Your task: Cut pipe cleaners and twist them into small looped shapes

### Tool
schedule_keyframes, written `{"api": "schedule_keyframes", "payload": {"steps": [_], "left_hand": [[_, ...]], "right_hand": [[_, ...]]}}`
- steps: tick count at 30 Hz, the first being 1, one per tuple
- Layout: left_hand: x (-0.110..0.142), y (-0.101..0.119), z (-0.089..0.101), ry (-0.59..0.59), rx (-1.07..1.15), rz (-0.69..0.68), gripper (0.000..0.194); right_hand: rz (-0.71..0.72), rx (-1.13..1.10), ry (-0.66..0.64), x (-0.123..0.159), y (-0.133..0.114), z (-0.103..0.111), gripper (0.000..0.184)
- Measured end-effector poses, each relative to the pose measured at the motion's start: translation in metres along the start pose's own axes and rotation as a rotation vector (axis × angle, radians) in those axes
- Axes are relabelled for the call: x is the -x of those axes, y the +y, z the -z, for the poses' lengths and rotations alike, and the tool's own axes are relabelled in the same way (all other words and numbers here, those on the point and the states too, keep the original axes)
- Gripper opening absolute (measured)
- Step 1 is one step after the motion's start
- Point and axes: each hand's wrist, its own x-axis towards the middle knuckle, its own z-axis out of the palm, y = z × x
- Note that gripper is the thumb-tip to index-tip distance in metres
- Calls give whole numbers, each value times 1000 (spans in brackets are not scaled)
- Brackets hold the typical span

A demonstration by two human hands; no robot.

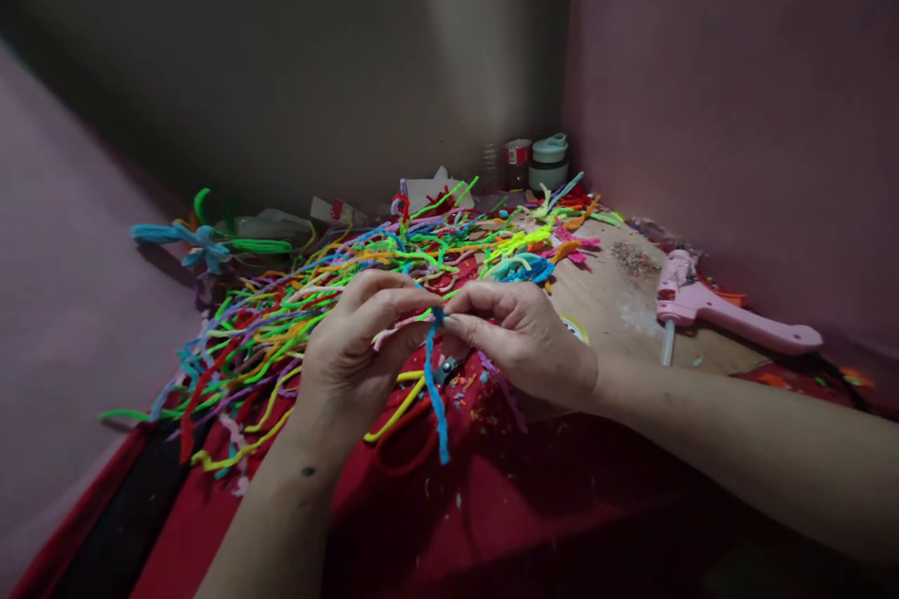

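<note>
A blue pipe cleaner hangs down from between my two hands, its upper end bunched at the fingertips. My left hand pinches it from the left with thumb and forefinger. From the right, my right hand grips the same bunched spot, fingers curled in. The fingertips of both hands nearly meet there and hide part of the blue piece. Just behind and below lies a pair of scissors, partly covered by the hands. A big heap of multicoloured pipe cleaners spreads behind and left of my left hand.
On the right a pink glue gun rests on a tan board. A lidded cup stands at the back by the wall. A blue pipe-cleaner flower lies far left. Small fuzzy scraps dot the red cloth.
</note>
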Motion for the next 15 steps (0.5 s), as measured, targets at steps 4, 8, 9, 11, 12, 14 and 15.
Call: {"api": "schedule_keyframes", "payload": {"steps": [4, 8, 9, 11, 12, 14, 15], "left_hand": [[1, -1, 2, 26, -129, -75, 9], [5, 2, 1, -75, 45, 96, 6], [5, 3, 0, -98, 104, 188, 10], [4, 6, -3, -139, 192, 338, 19], [3, 6, -4, -152, 218, 381, 22], [1, 6, -6, -145, 244, 417, 22], [0, 6, -6, -135, 249, 427, 21]], "right_hand": [[20, 44, -8, 3, -5, 1, 13], [192, 267, 27, 7, -5, 0, 13], [238, 337, 43, 8, -4, -1, 14], [281, 425, 70, 8, -2, -3, 15], [263, 427, 72, 7, 0, -4, 15], [147, 302, 47, 5, 2, -4, 14], [61, 182, 23, 3, 3, -4, 13]]}}
